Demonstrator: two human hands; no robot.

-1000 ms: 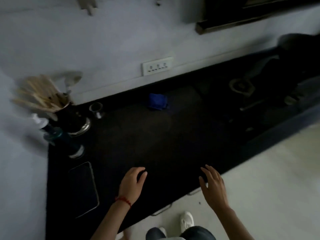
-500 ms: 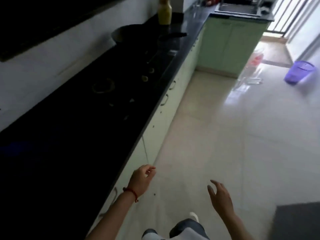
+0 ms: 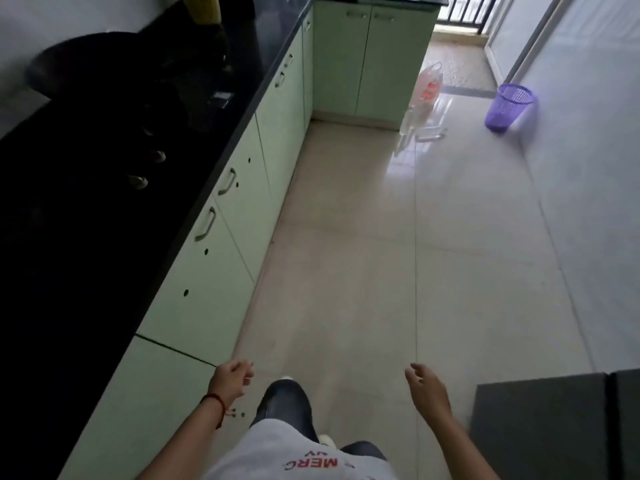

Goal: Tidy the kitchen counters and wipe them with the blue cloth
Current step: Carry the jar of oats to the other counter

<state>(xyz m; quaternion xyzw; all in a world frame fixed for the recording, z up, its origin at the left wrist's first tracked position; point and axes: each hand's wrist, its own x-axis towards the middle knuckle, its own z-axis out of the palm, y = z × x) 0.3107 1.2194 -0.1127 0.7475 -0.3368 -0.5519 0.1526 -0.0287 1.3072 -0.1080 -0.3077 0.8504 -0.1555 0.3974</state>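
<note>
The black kitchen counter (image 3: 104,209) runs along the left side of the head view, above pale green cabinet doors (image 3: 221,244). A dark pan (image 3: 86,64) sits on the hob at the far left, and a yellow bottle (image 3: 204,8) stands behind it. The blue cloth is out of view. My left hand (image 3: 230,379) hangs over the floor beside the cabinets, fingers loosely curled and holding nothing. My right hand (image 3: 424,386) hangs to the right of my legs, fingers relaxed and empty.
A purple waste basket (image 3: 507,105) stands on the tiled floor by the right wall. A plastic bag (image 3: 427,91) leans near the far green cabinet (image 3: 367,60). A dark grey block (image 3: 554,427) fills the lower right corner.
My view has swung right from the counter with the blue cloth, to down the kitchen aisle. Both hands left the counter edge and now hang over the floor.
</note>
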